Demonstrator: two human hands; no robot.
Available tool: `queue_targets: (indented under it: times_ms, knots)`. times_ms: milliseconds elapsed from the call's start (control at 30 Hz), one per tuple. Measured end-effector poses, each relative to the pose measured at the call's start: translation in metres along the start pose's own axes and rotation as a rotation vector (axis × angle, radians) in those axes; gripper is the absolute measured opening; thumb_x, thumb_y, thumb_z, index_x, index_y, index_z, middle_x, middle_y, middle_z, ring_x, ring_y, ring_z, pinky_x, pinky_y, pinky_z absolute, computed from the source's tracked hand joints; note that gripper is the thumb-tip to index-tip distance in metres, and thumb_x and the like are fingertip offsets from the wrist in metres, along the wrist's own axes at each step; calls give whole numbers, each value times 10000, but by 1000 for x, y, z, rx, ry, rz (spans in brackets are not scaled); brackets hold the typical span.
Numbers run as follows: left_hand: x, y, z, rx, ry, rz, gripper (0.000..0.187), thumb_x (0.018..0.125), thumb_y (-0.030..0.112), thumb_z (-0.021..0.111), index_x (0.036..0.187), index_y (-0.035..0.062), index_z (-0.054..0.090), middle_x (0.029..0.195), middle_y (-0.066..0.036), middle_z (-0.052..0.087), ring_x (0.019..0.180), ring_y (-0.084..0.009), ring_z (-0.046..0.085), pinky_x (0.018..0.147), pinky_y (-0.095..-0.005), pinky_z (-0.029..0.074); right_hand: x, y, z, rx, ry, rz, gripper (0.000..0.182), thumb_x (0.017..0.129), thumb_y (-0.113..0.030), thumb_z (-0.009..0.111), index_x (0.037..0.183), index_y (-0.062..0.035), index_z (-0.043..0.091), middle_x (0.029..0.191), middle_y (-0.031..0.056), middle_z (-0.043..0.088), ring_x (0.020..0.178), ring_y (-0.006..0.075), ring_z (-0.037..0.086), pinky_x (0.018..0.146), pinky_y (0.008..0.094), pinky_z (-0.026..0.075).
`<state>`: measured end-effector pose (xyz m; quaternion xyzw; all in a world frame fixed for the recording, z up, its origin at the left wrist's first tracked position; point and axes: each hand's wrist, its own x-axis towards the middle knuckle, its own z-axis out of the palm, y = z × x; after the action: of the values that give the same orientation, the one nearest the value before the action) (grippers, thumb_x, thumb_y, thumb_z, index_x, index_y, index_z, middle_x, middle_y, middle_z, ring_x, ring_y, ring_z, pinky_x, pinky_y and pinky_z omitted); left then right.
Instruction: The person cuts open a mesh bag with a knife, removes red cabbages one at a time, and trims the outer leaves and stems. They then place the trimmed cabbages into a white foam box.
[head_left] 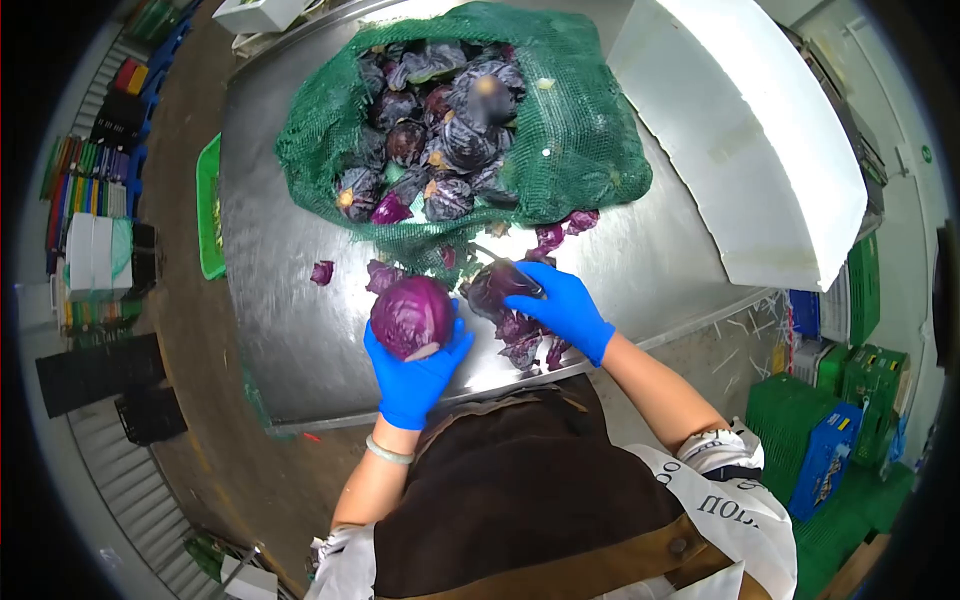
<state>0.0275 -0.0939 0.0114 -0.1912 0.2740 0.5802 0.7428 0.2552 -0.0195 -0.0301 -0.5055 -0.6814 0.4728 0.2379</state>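
Note:
In my left hand point(415, 380), gloved in blue, rests a peeled, shiny red cabbage point(411, 318), its pale cut stem end facing me. My right hand point(565, 308), also blue-gloved, is closed around a small dark-handled knife point(522, 277), whose blade end is hard to make out. Below and beside that hand lie dark loose cabbage leaves point(490, 293) on the metal table. Beyond both hands, a green mesh sack point(580, 130) lies open, with several unpeeled dark red cabbages point(467, 143) inside.
The steel table point(290, 340) carries leaf scraps point(321, 272). A white foam box point(750, 130) stands at the right. Past the left edge is a green crate point(210, 205). Stacked green crates point(790, 420) and a blue crate point(825, 450) stand on the floor to the right.

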Motion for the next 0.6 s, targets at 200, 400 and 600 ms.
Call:
queue_targets:
  times_ms: [200,400,600]
  knots:
    - [2,0,-13,389,-285,-196,803,895,620,448,1472,98,248,1427,-167,391,1295,-355,415,1073,-517,337,-1,-60,12,495,-109,-35,651,763,-282,787,1327,-71,537,980,60,658,839,129,627,742,278,516]
    - [-7,2,-1,1513,-317,381,905,741,171,795,1472,110,265,1451,-112,330,1293,-265,426,1080,-391,375,-1,-26,7,563,-327,419,542,803,-301,765,1242,-34,594,689,-5,566,539,58,508,486,235,420]
    - [15,-14,-25,1625,-63,640,886,618,136,858,1376,120,399,1308,-106,434,1198,-277,498,982,-389,465,-9,-14,34,508,15,271,387,798,-288,758,1044,-17,631,755,38,626,616,135,594,555,296,469]
